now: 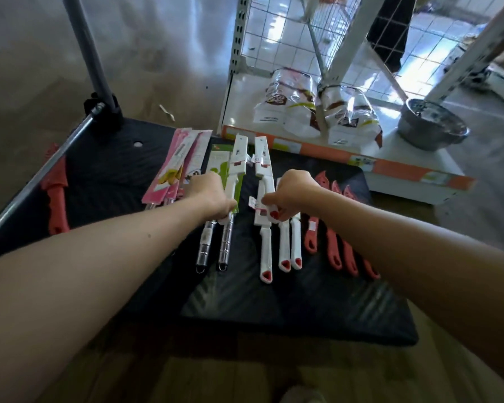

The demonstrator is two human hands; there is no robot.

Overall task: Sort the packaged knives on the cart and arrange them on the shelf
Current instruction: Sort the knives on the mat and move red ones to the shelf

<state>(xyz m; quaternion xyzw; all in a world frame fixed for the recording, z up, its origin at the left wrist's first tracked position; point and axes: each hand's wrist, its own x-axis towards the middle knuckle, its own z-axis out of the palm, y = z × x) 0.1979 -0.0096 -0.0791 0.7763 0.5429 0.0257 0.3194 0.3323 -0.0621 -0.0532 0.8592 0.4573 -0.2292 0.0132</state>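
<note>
Packaged knives lie in rows on the black cart (303, 301). At the left are pink-carded knives (176, 167), then green-carded knives with steel handles (216, 167). White knives with red-tipped handles (265, 248) fill the middle, and red knives (332, 245) lie at the right. My left hand (213, 193) grips a white-sleeved knife (238, 161) over the green cards. My right hand (291, 196) pinches another white knife package (264, 167) at its middle. The white shelf (245, 91) with an orange front strip stands just behind the cart.
Two clear plastic food bags (291, 103) lie on the shelf's bottom board, against a wire grid back. A metal bowl (431, 123) sits at the shelf's right end. One red knife (56, 193) rests by the cart's folded handle bar (41, 173) at the left.
</note>
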